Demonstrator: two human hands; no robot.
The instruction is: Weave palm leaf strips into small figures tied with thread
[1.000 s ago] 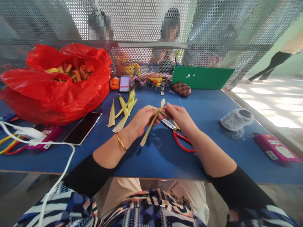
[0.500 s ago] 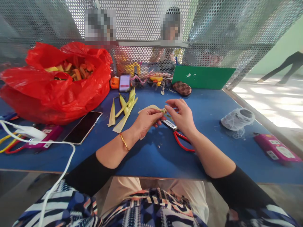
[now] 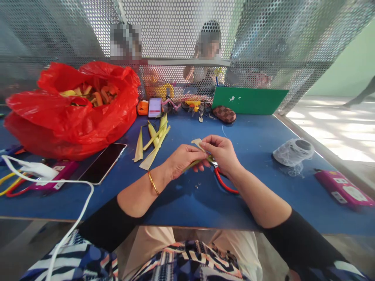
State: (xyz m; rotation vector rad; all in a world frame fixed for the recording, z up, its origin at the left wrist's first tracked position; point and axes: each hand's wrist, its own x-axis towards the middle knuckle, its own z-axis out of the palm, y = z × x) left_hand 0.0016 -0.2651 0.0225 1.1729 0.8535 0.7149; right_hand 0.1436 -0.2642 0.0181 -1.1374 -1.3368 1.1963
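Observation:
Over the middle of the table, my left hand point(image 3: 186, 159) pinches a narrow pale green strip that looks like corn husk point(image 3: 197, 143). My right hand point(image 3: 221, 153) is closed at the same piece, thumb and fingertips against its upper part. Both sets of fingertips are close together and cover the middle of the strip. Beneath my right hand lies a red-handled cutting tool point(image 3: 222, 182), its metal head mostly hidden. To the left of my hands, several more husk strips point(image 3: 155, 142) rest in a loose pile.
A red plastic bag point(image 3: 73, 132) with orange and yellow pieces stands at left, beside a dark phone point(image 3: 104, 164). A spool of white thread point(image 3: 293, 152) and a magenta box point(image 3: 342, 188) sit at right. At the back are a green board point(image 3: 252, 100), a checkered case point(image 3: 224, 114) and a perforated screen.
My right hand has come down onto the strip and closed on it; its fingers were raised before. The strip's pale end now stands up between my hands. The view has tilted slightly upward.

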